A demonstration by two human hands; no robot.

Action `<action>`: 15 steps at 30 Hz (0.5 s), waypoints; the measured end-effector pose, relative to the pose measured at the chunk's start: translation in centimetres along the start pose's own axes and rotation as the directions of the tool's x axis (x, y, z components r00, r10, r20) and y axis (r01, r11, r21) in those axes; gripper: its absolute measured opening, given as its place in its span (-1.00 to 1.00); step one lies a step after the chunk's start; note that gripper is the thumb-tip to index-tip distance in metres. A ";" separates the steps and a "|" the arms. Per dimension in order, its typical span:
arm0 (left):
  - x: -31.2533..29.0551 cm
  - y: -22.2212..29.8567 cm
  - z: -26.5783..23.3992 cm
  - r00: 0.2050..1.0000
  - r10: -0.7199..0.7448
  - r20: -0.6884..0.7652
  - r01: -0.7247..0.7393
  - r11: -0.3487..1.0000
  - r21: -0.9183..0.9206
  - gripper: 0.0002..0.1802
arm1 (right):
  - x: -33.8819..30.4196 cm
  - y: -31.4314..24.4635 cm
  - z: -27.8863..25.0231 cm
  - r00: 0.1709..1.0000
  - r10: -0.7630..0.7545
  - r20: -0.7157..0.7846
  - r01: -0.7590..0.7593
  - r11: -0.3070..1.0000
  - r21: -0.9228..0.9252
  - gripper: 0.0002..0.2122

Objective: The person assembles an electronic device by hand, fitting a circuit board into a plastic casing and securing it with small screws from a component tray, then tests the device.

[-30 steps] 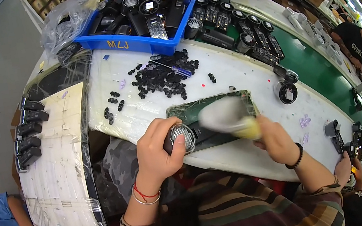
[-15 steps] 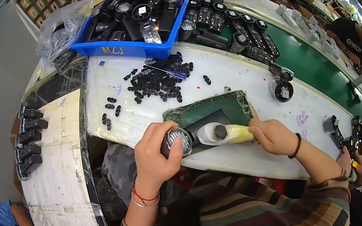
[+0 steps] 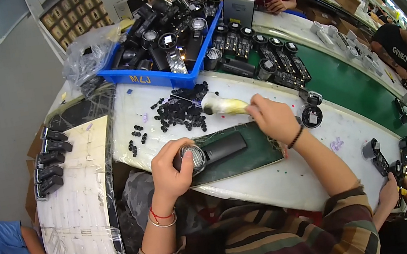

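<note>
My left hand [image 3: 171, 167] is wrapped round the clear-ribbed round head of a black handheld lamp [image 3: 225, 146]. The lamp's flat black handle points right and lies on a dark green mat [image 3: 261, 152]. My right hand [image 3: 272, 118] grips the yellowish handle of a mallet [image 3: 219, 105]. Its pale head with a dark face is raised above and beyond the lamp, apart from it. Behind the mallet head lies a loose pile of small black parts [image 3: 179, 110], with a screwdriver [image 3: 185, 97] partly hidden among them.
A blue bin [image 3: 155, 79] heaped with black lamps stands at the back. More open lamp bodies [image 3: 277, 55] line the green belt [image 3: 337, 72]. Several black units [image 3: 52, 171] lie on the left board. Co-workers sit at the far side, left and right.
My right hand has lifted the mallet off the lamp, up and leftward, uncovering the lamp's handle. My left hand keeps its hold. The view has shifted slightly.
</note>
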State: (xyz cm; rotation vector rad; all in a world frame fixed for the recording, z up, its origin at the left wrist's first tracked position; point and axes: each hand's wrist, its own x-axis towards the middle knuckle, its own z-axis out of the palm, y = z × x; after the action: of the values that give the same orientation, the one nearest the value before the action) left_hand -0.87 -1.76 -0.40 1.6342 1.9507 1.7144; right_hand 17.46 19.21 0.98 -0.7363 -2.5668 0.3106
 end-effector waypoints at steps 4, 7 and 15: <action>0.6 1.3 -1.3 0.998 0.026 -0.059 -0.023 0.998 0.063 -0.80 | 1.3 -3.8 -0.9 0.796 -0.575 -0.188 0.598 0.794 0.106 -0.54; 0.0 4.1 -1.7 0.963 0.232 -0.139 -0.217 0.969 0.114 -0.72 | -0.2 -6.4 -0.7 0.721 -0.682 -0.123 0.691 0.721 0.056 -0.35; -1.8 4.6 0.1 0.957 -0.291 -0.025 0.069 0.310 -0.948 -0.26 | -2.5 -7.3 3.1 0.911 -0.381 -0.155 0.286 0.316 0.905 -0.38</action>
State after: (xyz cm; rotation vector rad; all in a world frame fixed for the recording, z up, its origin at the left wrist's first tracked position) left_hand 2.90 -3.88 2.06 0.7344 0.6555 2.2462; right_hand 14.57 11.47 -0.17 0.2728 -1.9975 1.4944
